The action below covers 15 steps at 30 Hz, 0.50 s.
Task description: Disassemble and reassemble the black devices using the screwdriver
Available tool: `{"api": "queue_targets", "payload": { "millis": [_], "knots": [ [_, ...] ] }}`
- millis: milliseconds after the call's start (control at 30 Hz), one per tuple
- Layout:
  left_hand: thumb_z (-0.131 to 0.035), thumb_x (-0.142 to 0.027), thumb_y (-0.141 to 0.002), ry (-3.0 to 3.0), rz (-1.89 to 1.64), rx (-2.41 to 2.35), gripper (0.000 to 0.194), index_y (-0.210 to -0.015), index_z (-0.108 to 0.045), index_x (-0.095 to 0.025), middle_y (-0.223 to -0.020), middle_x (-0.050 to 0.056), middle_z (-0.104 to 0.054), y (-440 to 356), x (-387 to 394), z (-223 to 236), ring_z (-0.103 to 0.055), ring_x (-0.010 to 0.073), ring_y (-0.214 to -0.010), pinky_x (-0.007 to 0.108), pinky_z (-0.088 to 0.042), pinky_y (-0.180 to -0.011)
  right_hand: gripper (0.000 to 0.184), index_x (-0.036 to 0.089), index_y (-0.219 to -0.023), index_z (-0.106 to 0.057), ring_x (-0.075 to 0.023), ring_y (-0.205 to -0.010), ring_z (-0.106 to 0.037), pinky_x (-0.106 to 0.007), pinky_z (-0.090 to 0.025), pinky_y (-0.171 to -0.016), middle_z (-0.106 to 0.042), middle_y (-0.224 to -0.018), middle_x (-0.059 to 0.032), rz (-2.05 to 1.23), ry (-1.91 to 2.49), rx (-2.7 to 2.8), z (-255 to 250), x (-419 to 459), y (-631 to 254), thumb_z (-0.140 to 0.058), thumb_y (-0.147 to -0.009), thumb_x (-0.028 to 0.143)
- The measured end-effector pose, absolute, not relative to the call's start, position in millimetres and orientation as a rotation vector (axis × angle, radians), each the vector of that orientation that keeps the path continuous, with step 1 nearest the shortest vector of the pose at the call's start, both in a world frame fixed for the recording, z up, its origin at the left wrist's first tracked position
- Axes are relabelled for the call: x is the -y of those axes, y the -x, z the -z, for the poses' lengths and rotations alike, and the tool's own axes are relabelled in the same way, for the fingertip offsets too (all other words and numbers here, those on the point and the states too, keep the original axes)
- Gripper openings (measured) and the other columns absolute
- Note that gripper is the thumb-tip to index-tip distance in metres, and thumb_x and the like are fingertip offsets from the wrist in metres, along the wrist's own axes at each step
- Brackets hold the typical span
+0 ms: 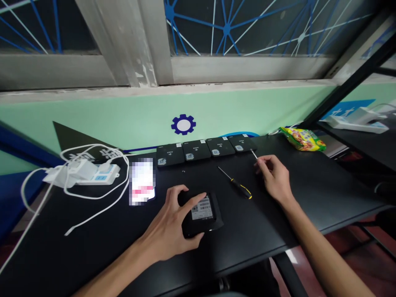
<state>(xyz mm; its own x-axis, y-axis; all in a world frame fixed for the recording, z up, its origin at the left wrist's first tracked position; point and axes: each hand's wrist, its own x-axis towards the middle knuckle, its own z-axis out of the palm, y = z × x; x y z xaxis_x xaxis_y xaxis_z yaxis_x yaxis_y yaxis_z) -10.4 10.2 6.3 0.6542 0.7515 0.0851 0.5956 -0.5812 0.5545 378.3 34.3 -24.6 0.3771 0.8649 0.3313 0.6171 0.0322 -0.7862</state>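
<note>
My left hand (176, 222) spans a flat black box (218, 220) on the desk, its thumb at the near edge and a finger reaching over the top. A white printed label (202, 209) shows on that box. Further right, my right hand (274, 177) pinches a thin silver tool (254, 154) whose tip points to the back left; its other end is hidden in the fingers. Between the hands lies a screwdriver (240, 188) with a black and yellow handle, touched by neither hand.
Several flat black boxes (196, 151) stand in a row along the wall. Tiny metal bits (183, 171) lie before them. To the left are a lit phone (142, 181), a power strip (102, 175) and a loose white cable (89, 220). A yellow-green snack bag (303, 139) sits back right.
</note>
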Motion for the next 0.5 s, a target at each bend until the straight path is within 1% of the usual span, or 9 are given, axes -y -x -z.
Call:
{"api": "queue_targets", "payload": {
  "millis": [67,133,200,233,267,333,367,500],
  "knots": [
    [-0.087,-0.032,-0.084,-2.394,-0.409,-1.031,0.096,-0.169,-0.043,-0.045,-0.163,0.013,-0.029,10,-10,-9,-0.044,0.0472,-0.149,0.065,-0.066,-0.105,0.037,0.021,-0.109,-0.067,-0.0202,-0.066,-0.06,-0.033,-0.046,-0.062,-0.073,-0.093,-0.0067,-0.291,1.669,1.208,18,-18,-372,-0.059,-0.108,0.057],
    [-0.086,-0.032,-0.087,-2.433,-0.4,-0.975,0.094,-0.169,-0.042,-0.047,-0.175,0.011,-0.022,10,-11,-11,-0.036,0.0498,-0.157,0.067,-0.064,-0.108,0.034,0.022,-0.101,-0.068,-0.0178,-0.06,-0.052,-0.03,-0.039,-0.055,-0.069,-0.083,-0.0034,-0.331,1.659,1.159,8,4,-360,-0.065,-0.106,0.055],
    [-0.084,-0.036,-0.094,-2.476,-0.378,-0.914,0.089,-0.17,-0.039,-0.049,-0.183,0.007,-0.016,11,-13,-10,-0.03,0.0494,-0.164,0.072,-0.057,-0.116,0.032,0.022,-0.093,-0.072,-0.0163,-0.056,-0.045,-0.03,-0.033,-0.052,-0.063,-0.072,0.0,-0.582,1.623,1.18,-4,32,-343,-0.069,-0.105,0.053],
    [-0.083,-0.038,-0.098,-2.495,-0.363,-0.889,0.086,-0.17,-0.038,-0.051,-0.185,0.005,-0.016,11,-13,-9,-0.029,0.048,-0.166,0.073,-0.052,-0.12,0.031,0.023,-0.091,-0.073,-0.0168,-0.057,-0.047,-0.03,-0.035,-0.055,-0.061,-0.069,0.0007,-0.668,1.612,1.224,-10,45,-333,-0.071,-0.103,0.052],
    [-0.081,-0.04,-0.101,-2.51,-0.349,-0.872,0.081,-0.17,-0.039,-0.052,-0.186,0.004,-0.018,12,-14,-7,-0.029,0.0462,-0.167,0.074,-0.048,-0.123,0.031,0.023,-0.088,-0.073,-0.018,-0.061,-0.052,-0.031,-0.039,-0.058,-0.064,-0.072,-0.0003,-0.725,1.602,1.287,-16,59,-324,-0.075,-0.102,0.05],
    [-0.077,-0.041,-0.106,-2.531,-0.344,-0.86,0.073,-0.169,-0.041,-0.052,-0.186,0.003,-0.022,12,-15,-3,-0.029,0.0438,-0.168,0.075,-0.043,-0.127,0.029,0.024,-0.086,-0.074,-0.0214,-0.071,-0.06,-0.034,-0.044,-0.065,-0.069,-0.079,-0.0027,-0.815,1.594,1.489,-23,80,-307,-0.074,-0.103,0.047],
    [-0.076,-0.042,-0.106,-2.537,-0.35,-0.855,0.071,-0.168,-0.044,-0.052,-0.186,0.003,-0.023,12,-15,-2,-0.029,0.0435,-0.168,0.075,-0.042,-0.127,0.027,0.025,-0.087,-0.075,-0.0222,-0.074,-0.062,-0.034,-0.046,-0.067,-0.069,-0.08,-0.0027,-0.829,1.588,1.574,-24,87,-301,-0.074,-0.104,0.045],
    [-0.08,-0.04,-0.103,-2.534,-0.384,-0.823,0.068,-0.164,-0.051,-0.049,-0.185,0.004,-0.027,11,-15,-1,-0.032,0.0433,-0.167,0.075,-0.043,-0.127,0.02,0.027,-0.091,-0.079,-0.0223,-0.074,-0.068,-0.035,-0.047,-0.066,-0.073,-0.085,-0.0027,-0.829,1.561,1.722,-20,96,-293,-0.072,-0.105,0.039]
  ]
}}
